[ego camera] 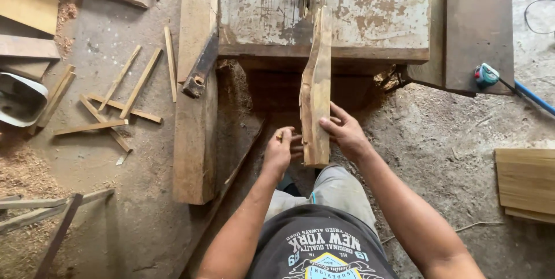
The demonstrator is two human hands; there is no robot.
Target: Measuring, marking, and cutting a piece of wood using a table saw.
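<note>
Head view: looking straight down at a saw table and a dusty concrete floor.
Landmark: saw table [376, 1], a flat metal top, scratched, rust-stained, its paint worn, with a dark slot running down the middle.
Wood piece: a narrow rough plank [317, 91] with one wavy, bark-like edge, pale brown; its far end lies on the table's near edge at the slot, its near end juts off the table toward the person.
Left hand [279, 150]: half curled, fingertips touching the plank's left edge near its near end.
Right hand [347, 133]: fingers spread and bent, pressed on the plank's right edge and face; a steadying hold, not a full wrap.
Left of the table: a long thick beam [193, 134], weathered and grey-brown, lying on the floor alongside.
Farther left: thin offcut strips [118, 102] scattered criss-cross, and sawdust [23, 172] in a loose heap.
Right of the table: a stack of smooth pale boards [526, 183].
</note>
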